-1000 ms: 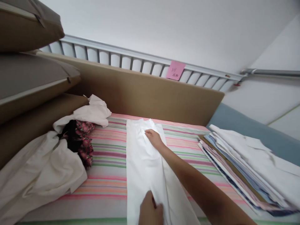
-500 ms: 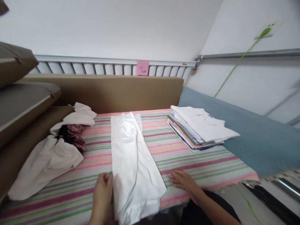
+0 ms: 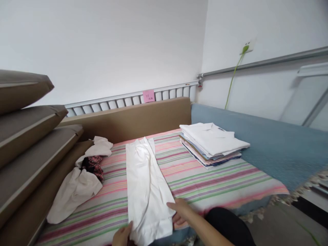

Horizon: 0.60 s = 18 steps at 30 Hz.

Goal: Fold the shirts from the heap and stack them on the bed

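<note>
A long white garment (image 3: 147, 191), which looks like a shirt, lies folded lengthwise on the striped cloth (image 3: 115, 201), wider at its near end and wrinkled down the middle. My left hand (image 3: 123, 235) is at its lower left edge, thumb and fingers closed on the fabric; the frame's bottom cuts off part of this hand. At the lower right corner, my right hand (image 3: 181, 212) pinches the edge, thumb on top and fingers partly under it. A neat stack of folded shirts (image 3: 211, 141), white on top, sits to the right.
Crumpled off-white clothes (image 3: 77, 191) and a dark floral piece (image 3: 94, 166) lie on the left beside piled brown cushions (image 3: 38, 147). A brown back cushion (image 3: 143, 118) and a blue bolster (image 3: 243, 136) border the surface. A pink note (image 3: 148, 96) hangs on the radiator.
Both hands have moved to the garment's near end and closed on its edges; the right hand came in leftward from the striped cloth. The view has tilted up and turned.
</note>
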Each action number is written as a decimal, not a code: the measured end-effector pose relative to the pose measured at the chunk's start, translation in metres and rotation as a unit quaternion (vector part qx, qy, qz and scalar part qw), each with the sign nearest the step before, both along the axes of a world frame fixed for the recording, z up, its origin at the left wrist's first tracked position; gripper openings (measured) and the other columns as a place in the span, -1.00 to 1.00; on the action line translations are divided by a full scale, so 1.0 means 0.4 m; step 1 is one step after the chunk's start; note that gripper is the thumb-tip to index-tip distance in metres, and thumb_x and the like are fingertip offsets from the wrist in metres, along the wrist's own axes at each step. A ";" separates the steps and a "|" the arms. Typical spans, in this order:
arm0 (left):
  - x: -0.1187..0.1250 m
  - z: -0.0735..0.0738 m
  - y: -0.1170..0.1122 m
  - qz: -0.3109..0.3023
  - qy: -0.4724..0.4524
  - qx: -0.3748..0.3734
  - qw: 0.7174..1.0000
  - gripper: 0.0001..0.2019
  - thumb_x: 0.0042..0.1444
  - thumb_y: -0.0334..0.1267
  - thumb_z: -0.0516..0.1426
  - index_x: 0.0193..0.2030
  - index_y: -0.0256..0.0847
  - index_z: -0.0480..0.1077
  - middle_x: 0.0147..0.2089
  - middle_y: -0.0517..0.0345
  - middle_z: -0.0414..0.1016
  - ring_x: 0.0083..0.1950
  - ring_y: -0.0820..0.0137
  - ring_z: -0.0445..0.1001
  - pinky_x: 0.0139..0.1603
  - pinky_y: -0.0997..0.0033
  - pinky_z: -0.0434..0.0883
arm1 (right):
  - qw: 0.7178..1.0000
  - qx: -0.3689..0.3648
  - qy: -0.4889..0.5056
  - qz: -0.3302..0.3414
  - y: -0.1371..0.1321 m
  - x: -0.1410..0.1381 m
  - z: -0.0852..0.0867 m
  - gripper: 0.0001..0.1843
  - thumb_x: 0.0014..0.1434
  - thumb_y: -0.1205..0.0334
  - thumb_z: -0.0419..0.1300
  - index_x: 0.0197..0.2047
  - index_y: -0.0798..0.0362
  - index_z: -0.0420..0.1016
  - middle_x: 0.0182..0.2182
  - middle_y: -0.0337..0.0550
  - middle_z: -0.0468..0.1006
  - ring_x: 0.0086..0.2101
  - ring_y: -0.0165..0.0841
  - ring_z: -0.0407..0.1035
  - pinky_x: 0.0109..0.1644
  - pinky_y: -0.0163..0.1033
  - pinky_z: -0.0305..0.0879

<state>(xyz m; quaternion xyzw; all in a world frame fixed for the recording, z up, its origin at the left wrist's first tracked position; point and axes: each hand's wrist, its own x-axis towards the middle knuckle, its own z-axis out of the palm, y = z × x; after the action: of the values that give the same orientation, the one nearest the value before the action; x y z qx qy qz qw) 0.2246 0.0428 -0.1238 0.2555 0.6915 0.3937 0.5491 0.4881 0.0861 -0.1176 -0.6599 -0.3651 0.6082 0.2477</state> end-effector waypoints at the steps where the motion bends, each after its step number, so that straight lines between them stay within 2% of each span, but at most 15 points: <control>1: 0.008 -0.002 0.000 -0.008 0.008 0.004 1.000 -0.56 -0.30 0.12 0.29 -0.54 -0.24 0.34 -0.66 0.21 0.33 -0.58 0.26 0.42 -0.47 0.22 0.43 | 1.000 0.005 -0.003 0.001 -0.002 -0.004 -0.005 -0.81 0.04 0.14 0.18 -0.34 0.08 0.34 -0.57 -0.14 0.52 -0.61 -0.35 0.44 -0.61 -0.37 0.28; 5: 0.045 -0.014 -0.007 -0.003 0.010 0.039 0.999 -0.63 -0.28 0.00 0.33 -0.55 -0.26 0.37 -0.62 0.11 0.39 -0.44 0.17 0.49 -0.40 0.24 0.46 | 1.000 0.017 -0.023 0.007 -0.008 -0.006 -0.010 -0.93 0.02 0.32 0.14 -0.35 0.09 0.34 -0.69 -0.26 0.43 -0.67 -0.42 0.37 -0.64 -0.43 0.21; 11: 0.057 -0.010 -0.032 0.023 -0.045 0.015 0.999 -0.76 -0.19 -0.15 0.33 -0.43 -0.24 0.44 -0.60 0.11 0.43 -0.32 0.13 0.53 -0.27 0.21 0.49 | 0.997 0.069 -0.003 -0.017 -0.041 0.002 -0.016 -0.89 0.04 0.35 0.09 -0.30 0.13 0.35 -0.68 -0.28 0.41 -0.66 -0.48 0.34 -0.61 -0.45 0.20; 18: 0.065 -0.032 -0.092 0.015 -0.094 0.024 0.995 -0.65 -0.38 -0.17 0.40 -0.44 -0.25 0.44 -0.48 -0.04 0.52 -0.15 0.00 0.52 -0.19 0.16 0.49 | 0.995 0.065 0.065 -0.042 -0.114 0.034 -0.032 -0.85 0.06 0.28 0.10 -0.25 0.09 0.33 -0.64 -0.29 0.41 -0.65 -0.49 0.33 -0.53 -0.37 0.32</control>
<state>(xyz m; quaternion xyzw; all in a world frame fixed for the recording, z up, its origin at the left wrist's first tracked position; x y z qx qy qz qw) 0.2507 0.0058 -0.1364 0.2198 0.6309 0.4407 0.5995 0.5017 0.0406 -0.1305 -0.6159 -0.3590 0.6140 0.3388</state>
